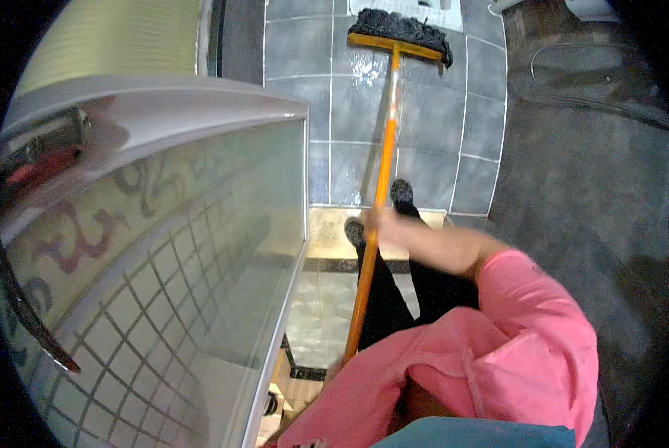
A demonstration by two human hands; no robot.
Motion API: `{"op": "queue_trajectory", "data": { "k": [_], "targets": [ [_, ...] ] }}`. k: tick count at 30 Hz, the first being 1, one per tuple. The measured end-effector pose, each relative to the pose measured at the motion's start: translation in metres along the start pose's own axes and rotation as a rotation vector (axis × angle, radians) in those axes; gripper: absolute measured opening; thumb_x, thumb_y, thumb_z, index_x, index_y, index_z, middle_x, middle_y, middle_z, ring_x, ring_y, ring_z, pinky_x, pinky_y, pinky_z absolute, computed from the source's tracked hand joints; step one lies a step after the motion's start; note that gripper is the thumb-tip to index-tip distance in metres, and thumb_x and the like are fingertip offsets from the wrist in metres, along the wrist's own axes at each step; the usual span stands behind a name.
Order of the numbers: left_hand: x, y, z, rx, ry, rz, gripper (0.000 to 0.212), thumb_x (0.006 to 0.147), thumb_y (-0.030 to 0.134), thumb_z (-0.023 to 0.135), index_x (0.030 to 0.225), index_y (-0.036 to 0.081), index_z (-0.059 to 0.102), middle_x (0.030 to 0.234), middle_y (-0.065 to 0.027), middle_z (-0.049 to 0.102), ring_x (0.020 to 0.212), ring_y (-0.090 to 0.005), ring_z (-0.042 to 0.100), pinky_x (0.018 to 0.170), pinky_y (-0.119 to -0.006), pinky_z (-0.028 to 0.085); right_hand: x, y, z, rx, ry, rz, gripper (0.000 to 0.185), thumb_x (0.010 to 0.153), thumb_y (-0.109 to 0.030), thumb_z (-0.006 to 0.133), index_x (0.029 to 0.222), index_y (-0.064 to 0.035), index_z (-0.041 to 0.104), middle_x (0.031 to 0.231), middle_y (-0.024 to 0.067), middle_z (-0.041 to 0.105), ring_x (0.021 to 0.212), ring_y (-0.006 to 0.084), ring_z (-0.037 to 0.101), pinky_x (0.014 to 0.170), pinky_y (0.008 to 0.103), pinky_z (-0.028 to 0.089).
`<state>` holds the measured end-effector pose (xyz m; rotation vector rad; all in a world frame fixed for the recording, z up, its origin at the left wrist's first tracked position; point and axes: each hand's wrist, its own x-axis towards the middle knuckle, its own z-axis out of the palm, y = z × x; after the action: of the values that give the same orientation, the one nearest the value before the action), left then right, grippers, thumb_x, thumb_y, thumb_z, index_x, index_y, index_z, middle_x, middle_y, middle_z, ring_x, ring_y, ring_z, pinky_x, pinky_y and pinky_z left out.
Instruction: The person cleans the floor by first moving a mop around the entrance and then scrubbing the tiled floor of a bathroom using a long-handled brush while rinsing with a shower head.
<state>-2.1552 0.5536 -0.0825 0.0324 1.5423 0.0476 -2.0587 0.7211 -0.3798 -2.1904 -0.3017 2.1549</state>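
A mop with an orange handle (387, 151) slants from the lower middle of the view up to the far floor. Its yellow crossbar (368, 41) carries a head of dark, matted strands (397, 27), which rests on wet grey floor tiles (362, 106). My right hand (378, 223), blurred, is wrapped around the middle of the handle. Lower down, my left hand (337, 368) is at the handle's near end, mostly hidden by a pink sleeve. My dark shoes (402, 191) stand at the cream threshold (328, 232), one on the tiles beyond it.
A door with a patterned glass panel (228, 224) and a dark curved handle (32, 313) stands close on the left. Dark wall (580, 168) runs along the right, with a hose (536, 59) near the top. A white ceramic fixture (449, 14) lies behind the mop head.
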Motion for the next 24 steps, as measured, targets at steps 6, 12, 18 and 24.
{"op": "queue_trajectory", "data": {
  "k": [6,12,18,24],
  "targets": [
    [0.021,0.054,-0.016,0.040,0.036,0.082,0.028,0.081,0.028,0.057,0.088,0.003,0.049,0.063,-0.0011,0.048,0.054,-0.0103,0.042,0.048,-0.027,0.036,0.010,-0.129,-0.009,0.301,-0.122,-0.057,0.029,0.079,-0.029,0.059,0.065,-0.0101,0.042,0.052,0.0012,0.040,0.041,0.0165,0.040,0.041,0.0316,0.040],
    [0.003,-0.005,-0.062,0.457,0.439,0.447,0.029,0.078,0.027,0.060,0.088,0.003,0.048,0.056,-0.0085,0.048,0.044,-0.0180,0.047,0.042,-0.030,0.037,-0.061,-0.115,0.019,0.630,-0.460,0.023,0.032,0.078,-0.033,0.061,0.063,-0.0120,0.041,0.051,0.0007,0.039,0.049,0.0158,0.042,0.048,0.0325,0.039],
    [-0.058,-0.028,-0.058,0.851,0.828,0.425,0.027,0.075,0.025,0.063,0.090,0.006,0.053,0.062,-0.0112,0.055,0.051,-0.0262,0.054,0.045,-0.032,0.042,-0.126,-0.092,0.019,0.876,-0.863,0.105,0.040,0.082,-0.045,0.048,0.058,-0.0167,0.035,0.047,-0.0058,0.030,0.042,0.0085,0.028,0.044,0.0259,0.026],
    [-0.098,-0.084,-0.068,0.216,0.459,0.294,0.025,0.075,0.023,0.063,0.092,0.007,0.054,0.067,-0.0092,0.056,0.057,-0.0200,0.054,0.053,-0.028,0.042,-0.136,-0.030,0.018,1.162,-1.453,0.044,0.044,0.083,-0.053,0.036,0.062,-0.0143,0.037,0.046,-0.0069,0.031,0.043,0.0075,0.030,0.050,0.0242,0.028]
  ]
}}
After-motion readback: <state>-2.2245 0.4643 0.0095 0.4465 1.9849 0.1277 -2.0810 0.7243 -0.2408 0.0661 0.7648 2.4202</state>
